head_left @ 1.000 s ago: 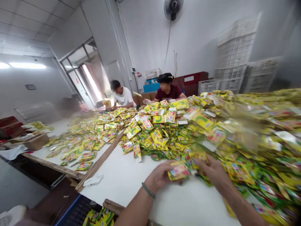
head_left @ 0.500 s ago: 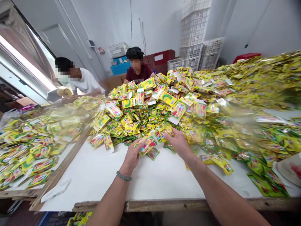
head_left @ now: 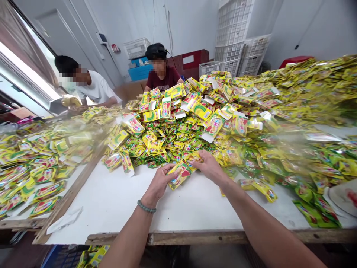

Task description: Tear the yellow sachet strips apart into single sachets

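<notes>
Just below the frame's centre, the left hand (head_left: 159,183) is gripping a flat yellow-and-green printed cardboard box (head_left: 180,178), its long axis slanting up rightward — toward a glossy yellow film sachet (head_left: 192,157) the right hand (head_left: 209,166) is pinching.

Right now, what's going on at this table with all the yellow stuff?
The person's left hand holds a yellow box over the white table; the right hand pinches a packet at the box's far edge, whether partly inside is unclear. A heap of packets and boxes lies just beyond. Farther back are a person in white and a person in dark red.
</notes>
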Tool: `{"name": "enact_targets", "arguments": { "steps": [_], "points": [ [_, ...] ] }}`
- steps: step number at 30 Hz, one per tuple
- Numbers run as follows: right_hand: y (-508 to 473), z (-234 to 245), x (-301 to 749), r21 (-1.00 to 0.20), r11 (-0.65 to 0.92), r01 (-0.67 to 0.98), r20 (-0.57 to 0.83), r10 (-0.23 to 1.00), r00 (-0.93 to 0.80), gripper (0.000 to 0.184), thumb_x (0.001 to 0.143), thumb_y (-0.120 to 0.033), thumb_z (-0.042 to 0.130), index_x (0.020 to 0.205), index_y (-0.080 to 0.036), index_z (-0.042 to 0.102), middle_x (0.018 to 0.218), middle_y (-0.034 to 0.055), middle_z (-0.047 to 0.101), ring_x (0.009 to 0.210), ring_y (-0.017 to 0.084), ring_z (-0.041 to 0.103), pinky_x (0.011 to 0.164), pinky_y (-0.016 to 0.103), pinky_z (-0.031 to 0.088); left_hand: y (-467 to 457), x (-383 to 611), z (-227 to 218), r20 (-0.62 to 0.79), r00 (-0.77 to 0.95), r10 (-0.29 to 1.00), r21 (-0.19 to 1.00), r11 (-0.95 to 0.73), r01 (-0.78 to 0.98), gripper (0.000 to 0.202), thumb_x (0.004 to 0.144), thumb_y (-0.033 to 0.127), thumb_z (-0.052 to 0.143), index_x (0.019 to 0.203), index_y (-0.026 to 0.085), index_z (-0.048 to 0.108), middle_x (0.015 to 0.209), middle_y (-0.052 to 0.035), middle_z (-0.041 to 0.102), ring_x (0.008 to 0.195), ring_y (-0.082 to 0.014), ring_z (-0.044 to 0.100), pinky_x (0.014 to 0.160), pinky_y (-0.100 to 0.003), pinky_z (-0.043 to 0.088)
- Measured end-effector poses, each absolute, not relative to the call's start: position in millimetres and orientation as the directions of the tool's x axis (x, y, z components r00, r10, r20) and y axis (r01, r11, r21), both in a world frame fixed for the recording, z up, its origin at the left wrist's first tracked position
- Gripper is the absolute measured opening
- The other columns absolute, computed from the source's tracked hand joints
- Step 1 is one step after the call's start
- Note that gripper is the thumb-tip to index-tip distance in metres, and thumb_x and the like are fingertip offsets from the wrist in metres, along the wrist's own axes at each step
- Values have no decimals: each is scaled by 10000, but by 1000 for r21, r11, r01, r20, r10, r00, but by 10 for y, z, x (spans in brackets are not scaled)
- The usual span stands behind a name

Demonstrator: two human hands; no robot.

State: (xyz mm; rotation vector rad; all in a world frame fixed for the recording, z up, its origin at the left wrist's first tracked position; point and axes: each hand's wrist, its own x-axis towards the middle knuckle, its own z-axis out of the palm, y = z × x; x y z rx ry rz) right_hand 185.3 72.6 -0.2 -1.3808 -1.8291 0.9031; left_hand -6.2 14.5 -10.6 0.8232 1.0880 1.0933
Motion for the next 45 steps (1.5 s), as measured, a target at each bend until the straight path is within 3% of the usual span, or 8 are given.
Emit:
{"name": "enact_targets", "arguments": {
  "steps": [6,11,17,22,27,38,41,45],
  "points": [
    [696,-29,1800,-821,224,525,50,945,-324,162,747,-333,634,803,-195,700,964,59,599,1018,254,456,901,374,396,147,-40,-108,-313,14,950,909,303,-285,427,541,290,889,909,136,735,819,-48,750,674,-143,665,670,-242,515],
    [704,41,1853,-854,220,471,60,942,-331,162,731,-318,672,854,-223,717,1049,56,625,1101,275,447,965,413,376,156,-57,-152,-259,-21,966,932,244,-268,389,588,330,861,917,150,756,831,-45,750,682,-144,662,664,-242,513],
    [672,30,1816,-841,178,511,-3,942,-334,409,660,-204,699,1066,-195,654,1093,81,596,1173,283,430,966,408,397,142,-86,-218,-150,-28,988,980,145,-136,336,631,340,835,915,172,773,899,-37,748,757,-155,666,717,-248,518],
    [712,-6,1856,-872,268,409,29,863,-504,206,826,-310,578,962,-234,713,1137,51,637,1187,261,454,1041,440,330,152,-36,-139,-256,-10,967,940,246,-237,386,571,335,867,896,153,764,822,-41,753,684,-151,673,679,-250,530],
    [755,-49,1854,-859,285,424,144,931,-336,241,856,-393,577,798,-237,752,1233,47,619,1227,283,390,1064,477,295,158,-3,-51,-300,-32,953,893,269,-361,404,559,343,872,884,137,750,779,-46,754,621,-153,676,621,-256,542],
    [565,-48,1597,-772,402,493,152,869,-471,386,933,-411,466,725,-253,750,1265,52,561,1209,286,359,1039,502,320,164,21,-96,-285,-78,955,895,236,-378,392,530,310,881,848,129,739,738,-34,735,619,-148,659,641,-259,517],
    [533,-38,1576,-764,421,490,165,860,-482,302,895,-435,543,788,-251,757,1259,70,558,1212,289,358,1026,491,330,159,22,-109,-274,-75,959,890,223,-397,393,535,300,877,864,134,737,764,-33,734,646,-150,660,661,-263,514],
    [566,-52,1612,-793,351,498,225,928,-296,192,773,-424,710,792,-238,754,1310,66,544,1229,314,334,1035,512,302,161,37,-105,-215,-82,973,894,162,-417,363,611,313,839,914,148,725,824,-28,731,688,-142,654,683,-259,518]
  ]
}}
